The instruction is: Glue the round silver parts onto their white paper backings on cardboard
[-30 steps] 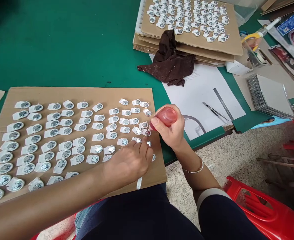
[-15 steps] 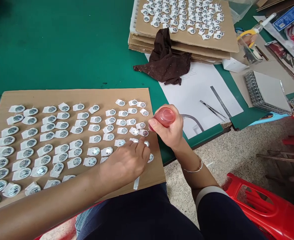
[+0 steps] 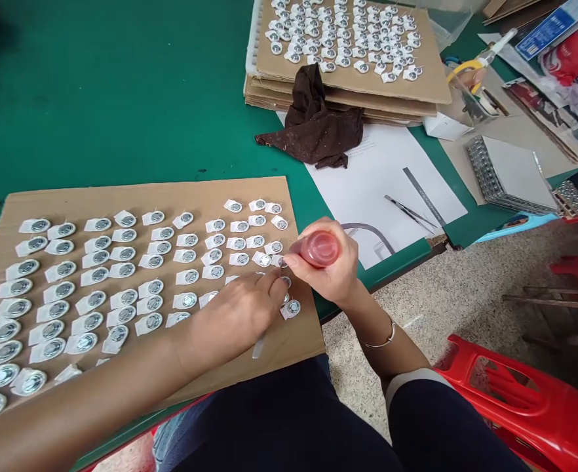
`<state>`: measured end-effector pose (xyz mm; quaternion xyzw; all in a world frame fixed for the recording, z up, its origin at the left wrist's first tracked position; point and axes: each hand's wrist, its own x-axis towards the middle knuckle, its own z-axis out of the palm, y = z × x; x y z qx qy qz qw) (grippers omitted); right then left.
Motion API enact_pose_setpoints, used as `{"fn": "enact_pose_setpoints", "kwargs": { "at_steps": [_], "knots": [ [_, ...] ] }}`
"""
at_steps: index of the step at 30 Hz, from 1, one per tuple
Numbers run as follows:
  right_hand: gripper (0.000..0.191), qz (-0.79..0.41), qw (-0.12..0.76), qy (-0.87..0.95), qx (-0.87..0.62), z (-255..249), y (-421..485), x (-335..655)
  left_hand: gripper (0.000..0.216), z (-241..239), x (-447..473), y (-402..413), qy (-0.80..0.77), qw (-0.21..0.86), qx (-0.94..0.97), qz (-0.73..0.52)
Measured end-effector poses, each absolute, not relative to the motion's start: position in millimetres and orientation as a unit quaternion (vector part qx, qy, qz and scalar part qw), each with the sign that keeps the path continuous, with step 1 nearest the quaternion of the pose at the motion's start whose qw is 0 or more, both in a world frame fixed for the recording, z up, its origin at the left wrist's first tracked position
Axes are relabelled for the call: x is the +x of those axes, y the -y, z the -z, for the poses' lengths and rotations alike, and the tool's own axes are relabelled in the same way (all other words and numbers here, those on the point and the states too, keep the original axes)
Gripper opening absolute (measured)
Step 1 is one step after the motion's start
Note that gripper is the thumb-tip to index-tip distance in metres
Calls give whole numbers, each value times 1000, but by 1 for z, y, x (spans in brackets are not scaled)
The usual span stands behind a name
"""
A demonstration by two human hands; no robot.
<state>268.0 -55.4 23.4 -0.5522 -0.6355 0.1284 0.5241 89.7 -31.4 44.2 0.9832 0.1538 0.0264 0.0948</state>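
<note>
My right hand (image 3: 335, 265), with a bangle on its wrist, is wrapped around a translucent pink squeeze bottle (image 3: 322, 249). The bottle tilts down to the left, its tip at a small round piece near the cardboard's right edge; the thumb partly hides that spot. My left hand (image 3: 242, 311) rests over the cardboard sheet (image 3: 230, 367), fingers bunched and fingertips close to the same piece. What they pinch, if anything, is hidden. Rows of silvery round pieces on white tabs (image 3: 185, 300) cover the sheet. One piece (image 3: 291, 308) lies just right of my left hand.
Behind, stacked cardboard sheets (image 3: 348, 95) carry more round pieces, with a brown cloth (image 3: 313, 124) in front. Tweezers (image 3: 409, 211) and a ruler (image 3: 423, 196) lie on white paper. A red plastic stool (image 3: 525, 400) stands at the lower right, beyond the green table edge.
The bottle has tipped down, its tip now at a piece by the sheet's right edge. My left hand has shifted slightly left, and the view has turned a little.
</note>
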Motion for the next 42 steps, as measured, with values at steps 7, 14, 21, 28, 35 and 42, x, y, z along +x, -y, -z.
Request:
{"fn": "enact_pose_setpoints", "kwargs": {
  "at_steps": [7,14,21,28,35,42],
  "knots": [
    [25,-55,578,569,-582,-14,63,266,15,-54,84,11,-210,333,919,-32],
    [19,-68,630,517,-576,-7,65,270,20,-54,84,5,-213,371,901,-65],
    [20,-69,601,532,-593,-7,62,270,19,-54,83,5,-214,365,904,-66],
    [19,-63,578,548,-601,-9,62,269,18,-54,84,6,-214,382,897,-62],
    [20,-73,596,551,-580,-8,62,270,19,-54,83,5,-218,380,897,-61],
    [21,-75,586,574,-567,-6,63,272,19,-55,84,6,-215,388,894,-66]
  ]
}}
